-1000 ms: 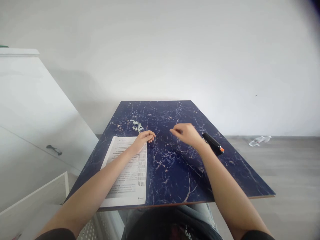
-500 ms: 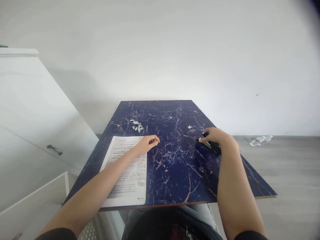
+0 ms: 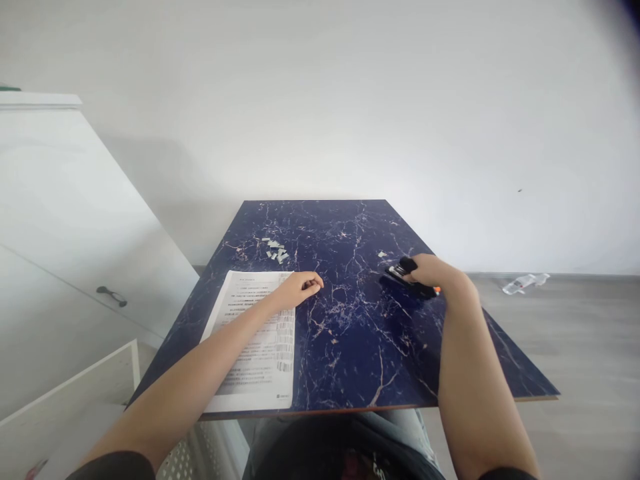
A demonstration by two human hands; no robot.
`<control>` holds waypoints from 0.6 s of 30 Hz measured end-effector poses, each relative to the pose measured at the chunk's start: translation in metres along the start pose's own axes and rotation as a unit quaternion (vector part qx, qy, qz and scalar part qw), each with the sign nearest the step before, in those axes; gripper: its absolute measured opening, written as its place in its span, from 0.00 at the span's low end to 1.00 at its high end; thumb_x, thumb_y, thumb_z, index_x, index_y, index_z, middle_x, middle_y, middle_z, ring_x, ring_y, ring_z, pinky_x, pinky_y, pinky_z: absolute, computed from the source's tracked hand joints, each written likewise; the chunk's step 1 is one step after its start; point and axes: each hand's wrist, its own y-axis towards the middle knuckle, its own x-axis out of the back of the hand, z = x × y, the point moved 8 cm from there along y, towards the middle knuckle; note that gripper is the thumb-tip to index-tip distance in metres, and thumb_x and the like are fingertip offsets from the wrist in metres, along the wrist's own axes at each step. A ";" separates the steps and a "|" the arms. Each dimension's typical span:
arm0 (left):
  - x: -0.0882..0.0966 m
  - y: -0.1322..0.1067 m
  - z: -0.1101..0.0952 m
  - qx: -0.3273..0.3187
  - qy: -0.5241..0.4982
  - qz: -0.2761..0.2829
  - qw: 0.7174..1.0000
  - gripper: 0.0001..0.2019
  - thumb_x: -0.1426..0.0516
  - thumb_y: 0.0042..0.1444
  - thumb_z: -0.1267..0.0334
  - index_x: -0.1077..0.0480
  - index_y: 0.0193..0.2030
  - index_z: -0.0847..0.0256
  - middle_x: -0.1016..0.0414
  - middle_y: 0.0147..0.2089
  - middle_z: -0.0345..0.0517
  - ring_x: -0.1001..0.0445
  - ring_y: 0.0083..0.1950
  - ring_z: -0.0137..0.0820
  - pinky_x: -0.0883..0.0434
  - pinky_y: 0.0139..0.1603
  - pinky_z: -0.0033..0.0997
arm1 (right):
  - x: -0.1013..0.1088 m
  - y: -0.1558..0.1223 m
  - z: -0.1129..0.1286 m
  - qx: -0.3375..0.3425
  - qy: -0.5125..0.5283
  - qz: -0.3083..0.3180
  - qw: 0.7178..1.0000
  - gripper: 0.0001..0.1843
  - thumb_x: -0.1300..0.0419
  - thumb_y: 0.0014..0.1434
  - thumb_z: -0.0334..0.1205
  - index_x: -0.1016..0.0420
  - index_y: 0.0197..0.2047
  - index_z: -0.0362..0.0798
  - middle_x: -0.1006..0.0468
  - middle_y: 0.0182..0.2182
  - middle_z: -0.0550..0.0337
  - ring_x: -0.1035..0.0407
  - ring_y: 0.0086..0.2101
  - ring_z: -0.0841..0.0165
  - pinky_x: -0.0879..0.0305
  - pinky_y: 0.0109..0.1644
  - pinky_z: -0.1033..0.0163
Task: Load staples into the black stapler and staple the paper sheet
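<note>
My right hand (image 3: 429,270) grips a black stapler (image 3: 407,268) with a silver metal part, over the right side of the table. The fingers and palm hide part of the stapler, and a small orange spot shows at its rear end. My left hand (image 3: 303,288) rests at the upper right corner of a stack of printed paper sheets (image 3: 250,387). Its fingers are loosely curled inward, with nothing visible in them. The left forearm lies across the pages.
Several small pale scraps (image 3: 276,251) lie beyond the paper on the dark blue marbled table (image 3: 345,353). Another pale bit (image 3: 382,254) sits near the stapler. A white cabinet (image 3: 65,200) stands at left; a clear plastic item (image 3: 525,283) lies on the floor at right.
The stapler has turned in my right hand's hold, and more of its front and metal part now shows. My left hand stays in place on the paper.
</note>
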 end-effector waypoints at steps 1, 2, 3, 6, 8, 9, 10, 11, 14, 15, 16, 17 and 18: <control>0.001 0.000 0.000 0.003 -0.003 -0.002 1.000 0.12 0.45 0.64 0.55 0.25 0.43 0.58 0.24 0.39 0.45 0.30 0.35 0.31 0.35 0.37 0.31 | 0.005 -0.002 0.013 0.013 0.008 -0.030 0.999 0.15 0.35 0.54 0.41 0.25 0.44 0.45 0.20 0.42 0.44 0.24 0.39 0.56 0.31 0.38 0.59; 0.002 0.000 0.001 0.006 -0.006 -0.005 1.000 0.12 0.45 0.64 0.55 0.25 0.44 0.58 0.24 0.39 0.44 0.31 0.34 0.31 0.35 0.37 0.31 | 0.008 -0.004 0.028 0.022 0.022 -0.060 0.998 0.18 0.37 0.56 0.42 0.26 0.48 0.44 0.20 0.44 0.42 0.24 0.39 0.56 0.32 0.37 0.59; 0.003 -0.001 0.001 0.007 -0.009 -0.012 1.000 0.12 0.45 0.64 0.55 0.25 0.44 0.58 0.24 0.39 0.44 0.31 0.34 0.30 0.35 0.37 0.31 | 0.010 -0.007 0.044 0.034 0.039 -0.083 0.995 0.20 0.38 0.58 0.42 0.29 0.52 0.43 0.21 0.45 0.41 0.24 0.38 0.57 0.32 0.36 0.59; 0.012 -0.002 0.000 0.001 -0.022 -0.052 0.998 0.12 0.46 0.64 0.54 0.27 0.46 0.57 0.25 0.39 0.43 0.31 0.36 0.31 0.34 0.39 0.31 | 0.001 -0.020 0.104 0.122 0.087 -0.098 0.984 0.20 0.39 0.61 0.41 0.31 0.55 0.44 0.20 0.44 0.43 0.25 0.36 0.59 0.34 0.36 0.61; 0.018 -0.002 -0.001 -0.009 -0.036 -0.086 0.996 0.12 0.46 0.65 0.54 0.28 0.47 0.57 0.26 0.40 0.43 0.30 0.39 0.32 0.33 0.41 0.31 | -0.006 -0.031 0.141 0.194 0.112 -0.108 0.969 0.17 0.40 0.63 0.39 0.30 0.55 0.46 0.19 0.44 0.46 0.25 0.38 0.59 0.34 0.38 0.61; 0.021 -0.003 -0.001 -0.015 -0.042 -0.102 0.994 0.12 0.46 0.65 0.54 0.28 0.46 0.58 0.26 0.40 0.44 0.29 0.40 0.32 0.33 0.42 0.32 | -0.009 -0.038 0.158 0.236 0.117 -0.119 0.957 0.17 0.40 0.63 0.38 0.30 0.55 0.47 0.19 0.45 0.47 0.25 0.41 0.58 0.34 0.41 0.60; 0.023 -0.003 -0.001 -0.021 -0.048 -0.116 0.992 0.11 0.46 0.65 0.54 0.28 0.46 0.58 0.27 0.41 0.44 0.29 0.41 0.32 0.32 0.43 0.32 | -0.012 -0.044 0.172 0.275 0.118 -0.132 0.945 0.18 0.40 0.63 0.37 0.30 0.56 0.48 0.20 0.47 0.48 0.26 0.44 0.58 0.35 0.45 0.60; 0.025 -0.003 -0.001 -0.025 -0.052 -0.129 0.990 0.11 0.45 0.64 0.54 0.29 0.47 0.58 0.27 0.41 0.44 0.29 0.41 0.32 0.32 0.43 0.32 | -0.015 -0.050 0.184 0.309 0.112 -0.143 0.934 0.20 0.40 0.63 0.36 0.31 0.58 0.49 0.21 0.49 0.49 0.27 0.48 0.57 0.36 0.48 0.58; 0.027 -0.003 0.000 -0.038 -0.043 -0.146 0.988 0.12 0.41 0.61 0.55 0.30 0.48 0.57 0.27 0.43 0.46 0.29 0.42 0.33 0.31 0.43 0.33 | -0.026 -0.058 0.202 0.356 0.084 -0.156 0.918 0.25 0.41 0.65 0.35 0.34 0.64 0.51 0.22 0.53 0.49 0.31 0.54 0.55 0.41 0.54 0.54; 0.027 -0.003 0.001 -0.041 -0.035 -0.146 0.988 0.13 0.40 0.60 0.55 0.31 0.49 0.57 0.28 0.44 0.46 0.29 0.43 0.33 0.31 0.43 0.32 | -0.030 -0.057 0.204 0.357 0.076 -0.153 0.918 0.26 0.42 0.65 0.35 0.36 0.66 0.52 0.23 0.53 0.49 0.32 0.54 0.55 0.42 0.54 0.53; 0.026 -0.003 0.001 -0.042 -0.026 -0.143 0.988 0.14 0.39 0.58 0.56 0.31 0.50 0.57 0.28 0.45 0.46 0.29 0.43 0.33 0.31 0.42 0.32 | -0.033 -0.055 0.205 0.355 0.071 -0.149 0.920 0.27 0.42 0.66 0.35 0.36 0.66 0.51 0.23 0.53 0.48 0.32 0.54 0.55 0.42 0.54 0.52; 0.026 -0.003 0.002 -0.043 -0.017 -0.139 0.989 0.16 0.38 0.57 0.57 0.32 0.50 0.57 0.28 0.45 0.46 0.29 0.44 0.34 0.31 0.42 0.32 | -0.036 -0.054 0.205 0.353 0.068 -0.146 0.922 0.27 0.43 0.66 0.35 0.37 0.67 0.51 0.23 0.53 0.48 0.32 0.54 0.55 0.43 0.54 0.52; 0.025 -0.002 0.002 -0.043 -0.010 -0.134 0.990 0.16 0.38 0.57 0.58 0.32 0.51 0.56 0.28 0.46 0.46 0.29 0.44 0.34 0.31 0.41 0.32 | -0.038 -0.052 0.205 0.353 0.067 -0.142 0.922 0.27 0.43 0.66 0.35 0.37 0.67 0.51 0.23 0.52 0.47 0.33 0.54 0.55 0.44 0.54 0.52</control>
